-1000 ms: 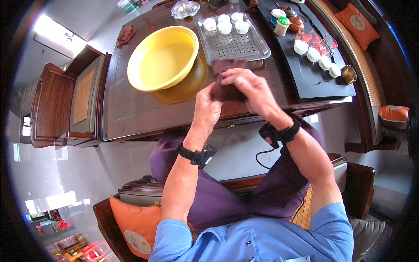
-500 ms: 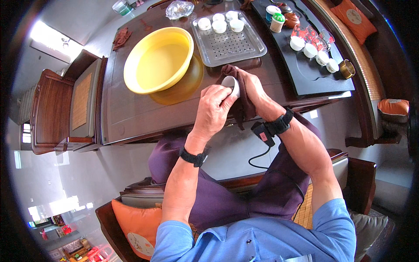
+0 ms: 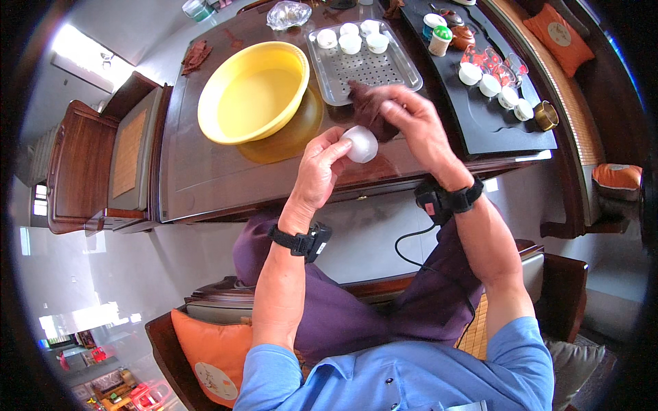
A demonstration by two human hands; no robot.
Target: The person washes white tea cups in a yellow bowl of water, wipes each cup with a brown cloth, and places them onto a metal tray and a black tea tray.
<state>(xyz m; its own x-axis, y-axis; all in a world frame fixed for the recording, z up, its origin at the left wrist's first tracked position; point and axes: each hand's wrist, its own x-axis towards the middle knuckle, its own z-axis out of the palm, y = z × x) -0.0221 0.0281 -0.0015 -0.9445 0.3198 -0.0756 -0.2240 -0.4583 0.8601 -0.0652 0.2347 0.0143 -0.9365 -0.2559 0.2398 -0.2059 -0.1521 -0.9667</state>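
Between the thumb and fingers of my left hand is a small white teacup, its rounded side turned up toward me. My right hand is closed on a bunched dark brown cloth, just above and to the right of the cup. Cloth and cup lie close together; whether they touch I cannot tell. Beyond the cloth, a perforated metal tray carries several white teacups at its far end. To the left stands a large yellow basin with what looks like water in it.
On the right a black tea tray holds a row of white cups, red-patterned glasses, a brass-coloured cup and a clay teapot. A crumpled brown cloth and clear plastic bag lie on the dark table.
The cup has come out of the cloth and been turned, its outer side now showing. My right hand has lifted away up and right with the cloth. My left hand has shifted slightly left.
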